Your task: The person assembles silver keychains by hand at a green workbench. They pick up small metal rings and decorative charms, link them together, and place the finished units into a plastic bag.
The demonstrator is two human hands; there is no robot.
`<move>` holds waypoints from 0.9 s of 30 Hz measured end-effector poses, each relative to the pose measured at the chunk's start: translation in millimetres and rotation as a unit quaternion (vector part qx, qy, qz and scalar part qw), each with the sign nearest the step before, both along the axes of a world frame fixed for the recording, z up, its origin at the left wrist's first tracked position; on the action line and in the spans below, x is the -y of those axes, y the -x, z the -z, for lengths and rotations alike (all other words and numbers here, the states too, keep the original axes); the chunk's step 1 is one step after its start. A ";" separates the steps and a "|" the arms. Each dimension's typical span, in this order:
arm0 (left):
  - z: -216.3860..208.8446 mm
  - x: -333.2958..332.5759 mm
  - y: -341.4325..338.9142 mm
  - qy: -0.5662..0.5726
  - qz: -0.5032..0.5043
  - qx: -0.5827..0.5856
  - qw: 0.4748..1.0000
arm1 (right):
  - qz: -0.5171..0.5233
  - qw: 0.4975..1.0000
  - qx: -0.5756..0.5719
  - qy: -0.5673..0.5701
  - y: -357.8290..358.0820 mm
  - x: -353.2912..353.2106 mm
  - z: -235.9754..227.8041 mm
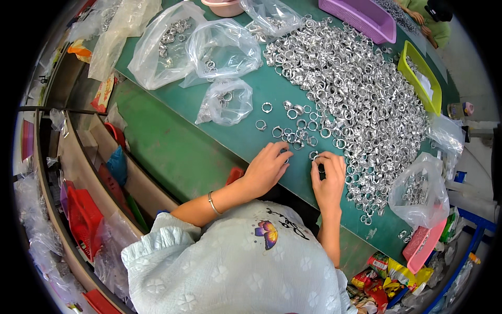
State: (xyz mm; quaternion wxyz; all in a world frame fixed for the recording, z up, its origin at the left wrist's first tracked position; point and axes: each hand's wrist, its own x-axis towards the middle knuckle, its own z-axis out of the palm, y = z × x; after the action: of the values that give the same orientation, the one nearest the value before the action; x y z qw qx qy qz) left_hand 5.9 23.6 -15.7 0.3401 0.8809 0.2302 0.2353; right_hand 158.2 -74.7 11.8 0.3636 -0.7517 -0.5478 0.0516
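Observation:
A large heap of silver rings (361, 89) covers the right part of the green table (225, 138). Near the table's front edge, my right hand (329, 180) pinches a silver ring (314, 155) between thumb and fingertips. My left hand (267, 168), with a bangle on its wrist, rests at the edge, its fingers loosely bent and slightly apart. Its fingertips are beside a small cluster of loose rings (299, 135); I see nothing held in it. Farther left lie two single rings, one of them a plain-looking ring (261, 125) close to a small clear bag of rings (226, 102).
Larger clear plastic bags (222, 49) with rings stand at the back left. A purple basket (361, 18) and a yellow-green basket (421, 78) border the heap; a clear bag (418, 191) and pink basket (424, 246) sit at right. A co-worker (429, 21) is far right.

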 end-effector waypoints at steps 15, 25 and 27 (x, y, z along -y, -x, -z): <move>10.7 -6.7 -4.7 -0.005 -0.059 0.097 0.994 | 0.060 0.910 -0.405 -0.059 18.8 1.0 4.4; -22.4 5.0 3.8 0.872 -0.080 0.185 0.446 | -0.079 0.979 -0.179 -0.061 33.5 -7.9 -7.7; -9.2 4.9 5.9 0.855 -0.034 0.172 0.488 | 0.010 0.969 -0.234 -0.074 29.3 -11.8 -7.7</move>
State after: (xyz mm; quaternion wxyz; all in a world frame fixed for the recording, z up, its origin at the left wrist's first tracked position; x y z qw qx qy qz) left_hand 0.0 18.7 -6.5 0.9507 0.0912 0.2853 0.0811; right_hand 128.9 -62.9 19.5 0.5367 -0.6949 -0.4428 0.1815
